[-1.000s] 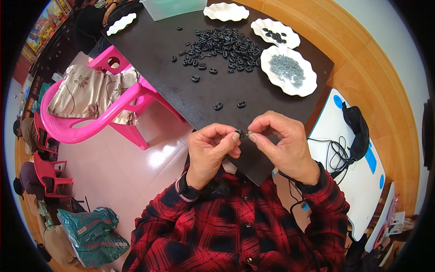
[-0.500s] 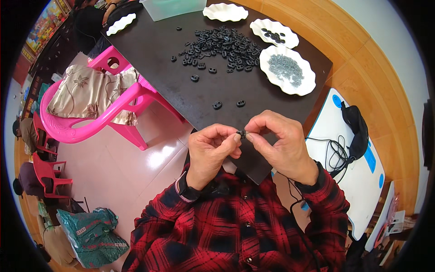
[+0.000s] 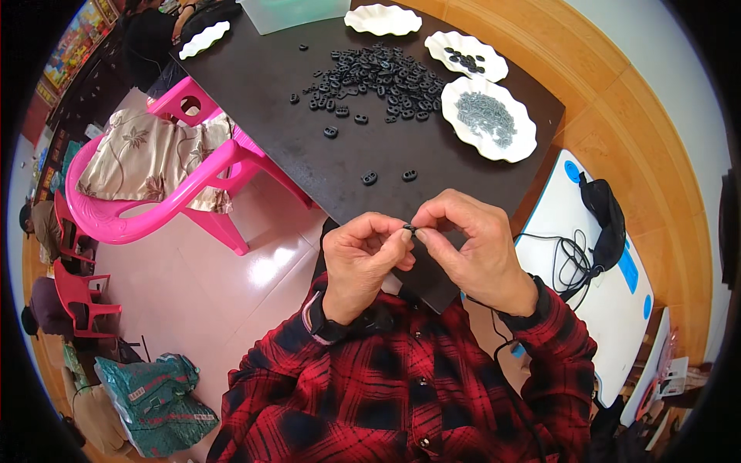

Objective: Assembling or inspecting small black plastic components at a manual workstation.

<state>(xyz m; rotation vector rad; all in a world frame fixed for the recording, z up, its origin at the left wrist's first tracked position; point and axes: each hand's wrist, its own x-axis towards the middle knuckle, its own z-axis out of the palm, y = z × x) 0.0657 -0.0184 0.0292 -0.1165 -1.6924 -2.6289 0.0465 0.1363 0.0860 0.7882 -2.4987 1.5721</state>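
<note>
Above the table's near corner, both my hands meet at a small black cord lock (image 3: pixel 410 228). My left hand (image 3: pixel 356 262) pinches it between thumb and forefinger, the other fingers curled. From the other side my right hand (image 3: pixel 482 255) closes thumb and forefinger on its right end; whether a tiny part is also between those fingertips is hidden. Just beyond lie two loose black cord locks, a left one (image 3: pixel 370 178) and a right one (image 3: pixel 409 175), each with two holes. Farther off is a heap of the same black pieces (image 3: pixel 386 81).
On the dark table (image 3: pixel 270 100), a wavy white plate (image 3: pixel 526 147) holds small grey springs (image 3: pixel 486 116). Behind it, another plate (image 3: pixel 494 73) has several black parts. A translucent tub (image 3: pixel 297 14) stands at the far edge. A pink chair (image 3: pixel 123 224) is left; a white board (image 3: pixel 610 332) right.
My right hand has shifted very slightly left and its fingertips have tilted a little at the cord lock. The left hand keeps its pinch. The pieces on the table lie as before.
</note>
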